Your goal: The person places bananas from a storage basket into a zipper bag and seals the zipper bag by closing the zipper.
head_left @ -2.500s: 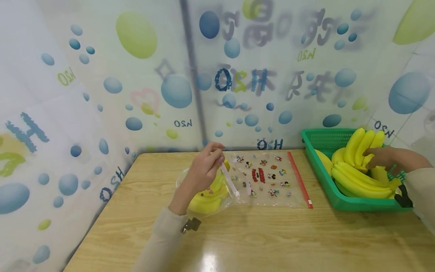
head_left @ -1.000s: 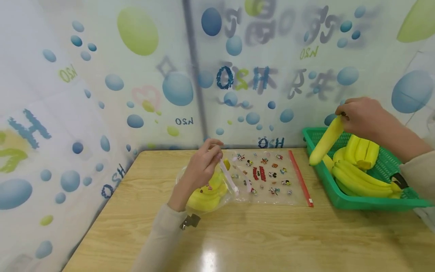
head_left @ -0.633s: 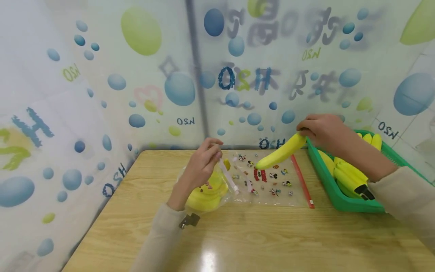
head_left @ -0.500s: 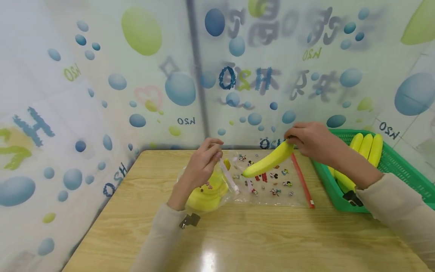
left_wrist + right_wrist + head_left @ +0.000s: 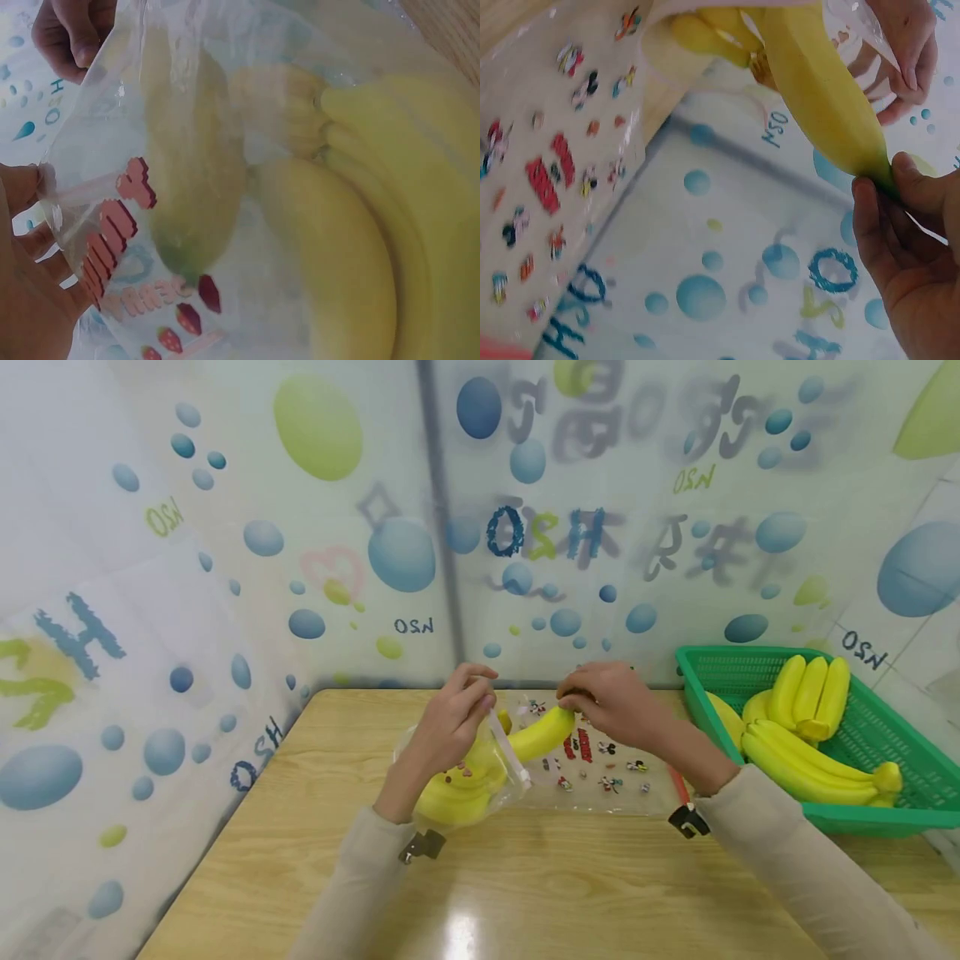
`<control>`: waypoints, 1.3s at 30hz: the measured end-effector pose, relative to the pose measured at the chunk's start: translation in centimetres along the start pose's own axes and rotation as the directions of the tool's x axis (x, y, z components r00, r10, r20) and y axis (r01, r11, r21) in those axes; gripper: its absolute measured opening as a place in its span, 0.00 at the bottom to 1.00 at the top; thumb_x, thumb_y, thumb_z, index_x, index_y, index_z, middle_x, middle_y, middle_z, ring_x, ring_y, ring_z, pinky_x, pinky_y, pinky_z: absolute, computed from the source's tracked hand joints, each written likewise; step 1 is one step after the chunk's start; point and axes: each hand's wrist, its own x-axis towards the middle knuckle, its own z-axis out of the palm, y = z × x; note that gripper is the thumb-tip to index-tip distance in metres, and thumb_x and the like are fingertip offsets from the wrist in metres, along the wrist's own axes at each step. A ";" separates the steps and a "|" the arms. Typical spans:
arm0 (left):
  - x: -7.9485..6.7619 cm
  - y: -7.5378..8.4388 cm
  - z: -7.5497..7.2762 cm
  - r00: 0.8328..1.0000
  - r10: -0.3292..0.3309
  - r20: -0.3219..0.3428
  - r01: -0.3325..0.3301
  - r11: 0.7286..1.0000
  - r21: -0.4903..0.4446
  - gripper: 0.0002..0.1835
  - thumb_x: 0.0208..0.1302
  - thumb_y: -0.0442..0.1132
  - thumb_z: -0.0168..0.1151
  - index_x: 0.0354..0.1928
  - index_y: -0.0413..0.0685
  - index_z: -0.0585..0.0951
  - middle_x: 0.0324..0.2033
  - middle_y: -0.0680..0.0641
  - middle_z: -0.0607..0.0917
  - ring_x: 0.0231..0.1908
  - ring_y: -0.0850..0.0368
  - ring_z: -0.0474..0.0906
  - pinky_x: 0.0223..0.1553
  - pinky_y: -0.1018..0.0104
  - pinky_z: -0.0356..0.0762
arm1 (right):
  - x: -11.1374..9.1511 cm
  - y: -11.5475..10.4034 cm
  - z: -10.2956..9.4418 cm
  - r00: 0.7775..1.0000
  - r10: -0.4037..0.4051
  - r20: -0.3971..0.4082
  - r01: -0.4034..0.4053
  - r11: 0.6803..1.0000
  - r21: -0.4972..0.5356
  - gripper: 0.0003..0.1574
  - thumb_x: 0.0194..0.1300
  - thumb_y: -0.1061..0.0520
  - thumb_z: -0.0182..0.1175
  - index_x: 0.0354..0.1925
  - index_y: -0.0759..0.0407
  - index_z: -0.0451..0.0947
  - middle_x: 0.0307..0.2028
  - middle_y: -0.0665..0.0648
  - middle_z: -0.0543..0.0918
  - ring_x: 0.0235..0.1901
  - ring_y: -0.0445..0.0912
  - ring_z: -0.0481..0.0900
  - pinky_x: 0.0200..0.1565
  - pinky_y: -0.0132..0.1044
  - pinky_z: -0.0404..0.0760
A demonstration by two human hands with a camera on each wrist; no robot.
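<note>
My left hand pinches the mouth edge of a clear zip bag lying on the table. Through its printed plastic, several yellow bananas show in the left wrist view. My right hand pinches the greenish end of a single banana between thumb and fingers. The banana slants down to the left, its far end within the bag's mouth. In the right wrist view that banana passes in beside the bunch's brown stem.
A second clear bag, with cartoon prints and a red zip strip, lies flat to the right. Beyond it stands a green basket holding banana bunches. A patterned curtain closes off the table's back edge.
My right hand took a single banana out of the green basket and carried it left over the flat bag into the other bag's mouth. My left hand stayed at the bag's edge.
</note>
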 end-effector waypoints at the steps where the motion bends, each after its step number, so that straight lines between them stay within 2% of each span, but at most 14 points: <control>1: 0.0 0.0 0.0 1.000 -0.001 -0.001 0.001 1.000 -0.001 0.12 0.81 0.37 0.50 0.37 0.44 0.79 0.59 0.42 0.78 0.46 0.48 0.83 0.42 0.59 0.80 | 0.2 -0.2 0.5 0.999 0.027 0.021 -0.028 0.999 0.031 0.04 0.69 0.61 0.67 0.40 0.60 0.88 0.34 0.55 0.88 0.26 0.38 0.76 0.31 0.32 0.79; 4: 0.0 0.0 0.0 1.000 -0.003 -0.004 0.003 1.000 -0.005 0.12 0.81 0.38 0.50 0.37 0.45 0.79 0.59 0.43 0.78 0.46 0.48 0.83 0.41 0.60 0.80 | 0.6 -0.7 1.9 0.992 0.099 0.079 -0.110 0.982 0.151 0.07 0.72 0.59 0.64 0.42 0.60 0.87 0.33 0.53 0.88 0.25 0.40 0.77 0.32 0.33 0.80; 7: 0.0 0.0 0.0 1.000 -0.006 -0.005 0.006 1.000 -0.007 0.12 0.81 0.38 0.49 0.37 0.45 0.79 0.59 0.43 0.78 0.46 0.49 0.83 0.40 0.60 0.79 | 0.8 -1.0 3.5 0.983 0.154 0.104 -0.177 0.945 0.276 0.08 0.74 0.59 0.62 0.43 0.60 0.87 0.31 0.53 0.87 0.25 0.43 0.80 0.32 0.33 0.81; 10: 0.0 0.0 0.0 1.000 -0.006 -0.002 0.006 1.000 -0.010 0.13 0.81 0.37 0.48 0.37 0.43 0.79 0.59 0.43 0.78 0.43 0.50 0.81 0.39 0.61 0.78 | 0.9 -1.4 5.3 0.976 0.185 0.115 -0.215 0.899 0.383 0.10 0.76 0.59 0.60 0.44 0.61 0.87 0.30 0.54 0.87 0.26 0.43 0.81 0.32 0.33 0.82; 14: 0.0 0.0 0.0 1.000 -0.013 0.010 0.013 1.000 -0.013 0.14 0.82 0.38 0.47 0.37 0.43 0.79 0.59 0.43 0.78 0.39 0.52 0.79 0.38 0.62 0.77 | 0.9 -1.8 7.6 0.971 0.207 0.122 -0.240 0.849 0.471 0.12 0.77 0.59 0.58 0.45 0.63 0.87 0.31 0.55 0.88 0.26 0.41 0.83 0.33 0.33 0.84; 20: 0.0 0.1 0.0 0.999 -0.030 0.013 0.030 0.999 -0.026 0.14 0.82 0.39 0.47 0.37 0.44 0.79 0.59 0.44 0.78 0.38 0.54 0.78 0.39 0.62 0.77 | 0.9 -2.1 10.3 0.965 0.223 0.138 -0.262 0.806 0.531 0.12 0.77 0.62 0.56 0.45 0.64 0.87 0.30 0.57 0.88 0.26 0.44 0.84 0.32 0.36 0.85; 23: 0.0 0.1 0.0 0.999 -0.031 0.007 0.031 0.999 -0.026 0.13 0.82 0.39 0.48 0.37 0.46 0.78 0.59 0.45 0.78 0.38 0.54 0.78 0.40 0.63 0.78 | 0.9 -2.3 11.1 0.951 0.265 0.158 -0.308 0.773 0.554 0.09 0.76 0.63 0.57 0.46 0.63 0.84 0.35 0.60 0.89 0.31 0.45 0.87 0.34 0.36 0.85; 27: -0.1 0.2 0.1 1.000 -0.022 0.005 0.022 1.000 -0.017 0.12 0.81 0.38 0.48 0.37 0.46 0.78 0.60 0.44 0.78 0.38 0.54 0.78 0.39 0.63 0.78 | 0.8 -2.5 11.8 0.935 0.305 0.182 -0.352 0.733 0.582 0.04 0.73 0.61 0.61 0.42 0.60 0.82 0.36 0.60 0.89 0.33 0.45 0.86 0.36 0.35 0.84; 31: 0.0 0.2 0.3 1.000 -0.013 0.009 0.013 1.000 -0.009 0.13 0.81 0.38 0.48 0.37 0.46 0.78 0.59 0.44 0.79 0.41 0.52 0.79 0.41 0.62 0.78 | 0.5 -2.3 12.2 0.942 0.284 0.180 -0.333 0.710 0.621 0.07 0.70 0.58 0.66 0.37 0.61 0.87 0.31 0.57 0.88 0.27 0.42 0.79 0.33 0.34 0.81; 36: 0.0 0.3 0.3 1.000 -0.021 0.013 0.021 1.000 -0.015 0.13 0.81 0.37 0.48 0.37 0.44 0.79 0.59 0.43 0.79 0.45 0.49 0.81 0.44 0.58 0.80 | 0.2 -2.1 12.3 0.950 0.244 0.197 -0.312 0.672 0.671 0.08 0.71 0.57 0.67 0.37 0.61 0.88 0.29 0.57 0.88 0.26 0.41 0.79 0.32 0.33 0.81; 39: 0.1 0.4 0.2 0.999 -0.035 0.022 0.035 0.999 -0.019 0.13 0.81 0.37 0.47 0.37 0.43 0.79 0.59 0.44 0.78 0.48 0.49 0.81 0.46 0.57 0.82 | -0.1 -1.9 12.0 0.955 0.221 0.199 -0.296 0.668 0.682 0.08 0.72 0.58 0.65 0.37 0.60 0.88 0.29 0.56 0.87 0.26 0.41 0.79 0.32 0.34 0.80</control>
